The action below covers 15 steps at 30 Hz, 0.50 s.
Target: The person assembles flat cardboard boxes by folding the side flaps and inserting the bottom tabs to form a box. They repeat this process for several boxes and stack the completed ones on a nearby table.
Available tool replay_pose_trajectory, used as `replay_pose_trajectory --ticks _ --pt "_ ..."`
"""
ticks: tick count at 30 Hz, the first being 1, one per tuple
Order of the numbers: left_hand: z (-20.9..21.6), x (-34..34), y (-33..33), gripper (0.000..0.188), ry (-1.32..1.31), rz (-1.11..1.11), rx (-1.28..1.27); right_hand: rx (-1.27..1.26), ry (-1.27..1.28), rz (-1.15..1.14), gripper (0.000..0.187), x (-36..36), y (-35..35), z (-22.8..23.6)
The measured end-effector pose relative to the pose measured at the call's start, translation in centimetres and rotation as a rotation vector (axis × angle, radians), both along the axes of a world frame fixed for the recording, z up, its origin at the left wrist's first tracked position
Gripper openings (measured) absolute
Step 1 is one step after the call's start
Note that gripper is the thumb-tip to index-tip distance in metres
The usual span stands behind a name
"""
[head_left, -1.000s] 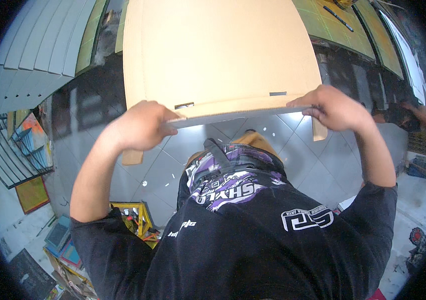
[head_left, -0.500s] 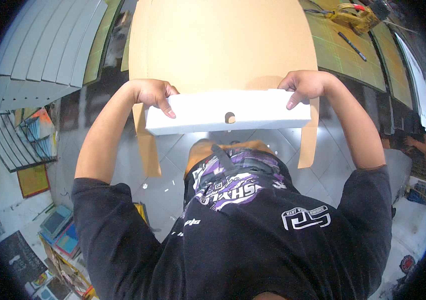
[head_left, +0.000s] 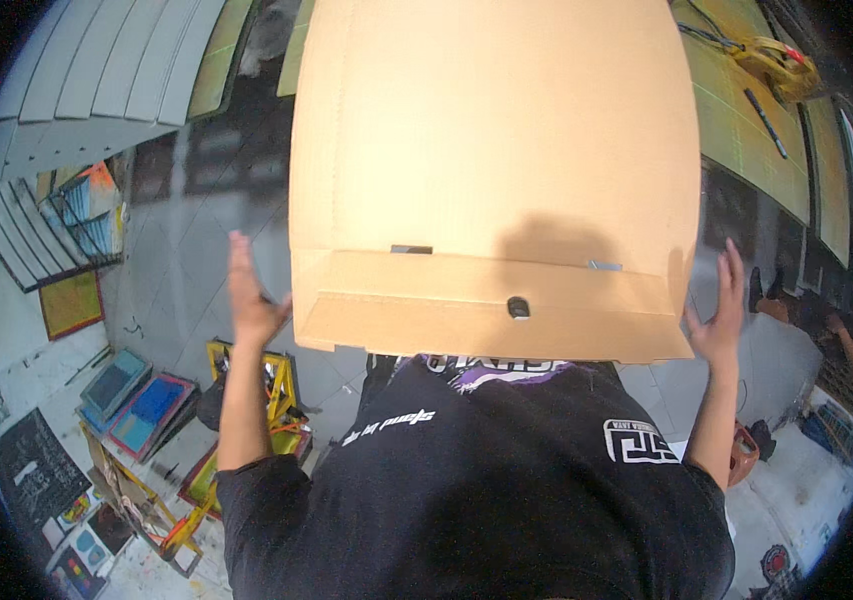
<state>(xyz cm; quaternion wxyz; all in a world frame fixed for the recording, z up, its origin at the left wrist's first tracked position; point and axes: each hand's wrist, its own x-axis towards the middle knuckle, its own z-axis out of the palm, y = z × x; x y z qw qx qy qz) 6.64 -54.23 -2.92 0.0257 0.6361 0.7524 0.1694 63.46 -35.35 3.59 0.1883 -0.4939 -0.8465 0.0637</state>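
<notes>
A large brown die-cut cardboard blank (head_left: pixel 496 130) fills the middle, running from the upper rim down to the front of the wearer's black shirt (head_left: pixel 486 490); whether its near edge touches the cloth cannot be told. Along that edge a creased flap (head_left: pixel 426 318) spans almost the full width, with a round-cornered hole (head_left: pixel 517 307) right of its middle and two narrow slots at its upper fold. The left hand (head_left: pixel 258 315) stands just outside the left edge, its grip spread, fingers pointing up and thumb toward the cardboard. The right hand (head_left: pixel 716 322) flanks the right edge in the same way, its grip also loose and spread; thumb contact is unclear on either side. Gray tiled floor (head_left: pixel 196 265) shows beyond the left edge, giving that hand a wide gap before the stacked gray boxes (head_left: pixel 96 65) at upper left. On the right the gap narrows upward, where a yellow-green gridded counter (head_left: pixel 721 130) comes close to the blank, bearing a dark pen (head_left: pixel 766 123) and a yellow tool (head_left: pixel 778 65). At lower left, a yellow-framed stand (head_left: pixel 278 385) and a blue screen with a red frame (head_left: pixel 152 408) occupy the room near the forearm.
</notes>
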Motion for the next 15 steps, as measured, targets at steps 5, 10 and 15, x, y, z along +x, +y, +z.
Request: replay_pose_trajectory --ticks 5,10,15 --pt "0.2 2.1 2.8 0.056 -0.058 -0.197 0.119 -0.166 0.004 0.086 0.051 -0.1 -1.7 -2.4" --pt "2.8 1.3 4.1 0.031 -0.357 -0.206 0.033 -0.341 0.383 0.084 0.033 2.8 0.2 -2.9" --pt "2.5 1.5 6.7 0.019 -0.960 -0.010 0.037 -0.635 0.866 -0.047 0.019 1.9 1.1 -4.1"
